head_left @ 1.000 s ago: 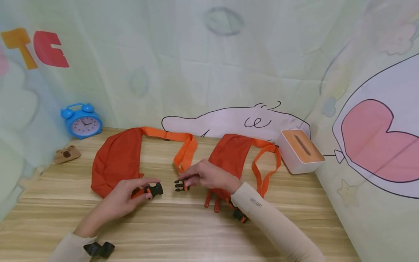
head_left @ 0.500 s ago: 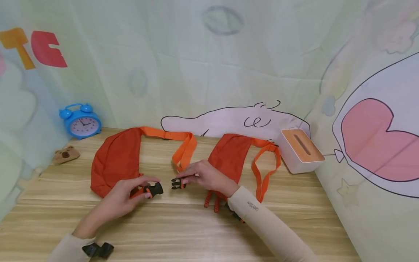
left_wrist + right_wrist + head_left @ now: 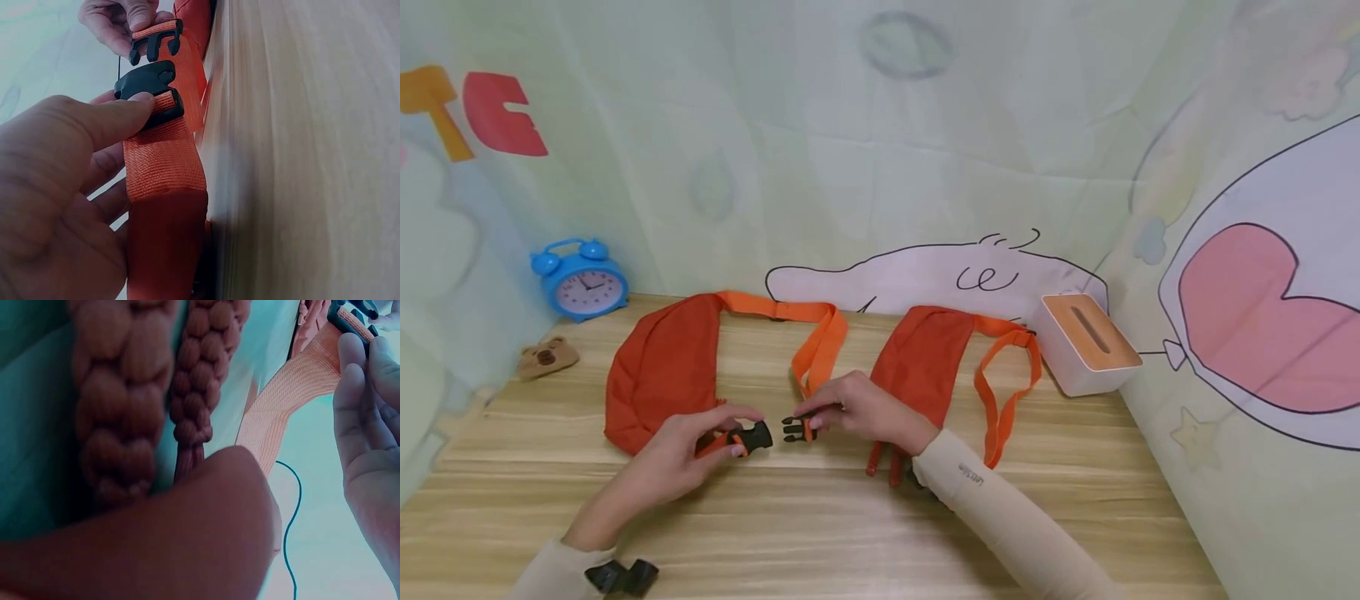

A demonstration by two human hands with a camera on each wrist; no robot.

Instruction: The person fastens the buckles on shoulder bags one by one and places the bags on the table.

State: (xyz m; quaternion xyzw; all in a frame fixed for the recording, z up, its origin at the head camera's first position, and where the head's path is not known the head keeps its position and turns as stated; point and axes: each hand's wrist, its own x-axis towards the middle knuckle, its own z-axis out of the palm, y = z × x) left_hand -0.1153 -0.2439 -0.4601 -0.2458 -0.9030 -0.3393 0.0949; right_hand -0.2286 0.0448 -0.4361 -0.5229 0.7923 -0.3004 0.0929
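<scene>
Between thumb and fingers my left hand (image 3: 677, 458) pinches the black socket half of a side-release buckle (image 3: 758, 435), on an orange strap (image 3: 164, 165) from the left red-orange waist bag (image 3: 670, 375). Facing it, my right hand (image 3: 872, 410) pinches the pronged buckle half (image 3: 793, 429) by its strap end. A small gap separates the two halves in the head view. The left wrist view has the prongs (image 3: 153, 49) pointing at the socket (image 3: 150, 81). In the right wrist view, fingertips (image 3: 353, 353) press on the strap end at the buckle.
A second red-orange waist bag (image 3: 922, 358) lies right of centre, partly behind my right hand, with a looped orange strap (image 3: 988, 408) and braided cords (image 3: 874, 458). A tissue box (image 3: 1086, 346), a blue alarm clock (image 3: 583, 283) and a brown bear-face item (image 3: 548, 358) stand towards the wall.
My right hand has moved left with the pronged half, narrowing the gap to the socket half. My left hand stays almost where it was.
</scene>
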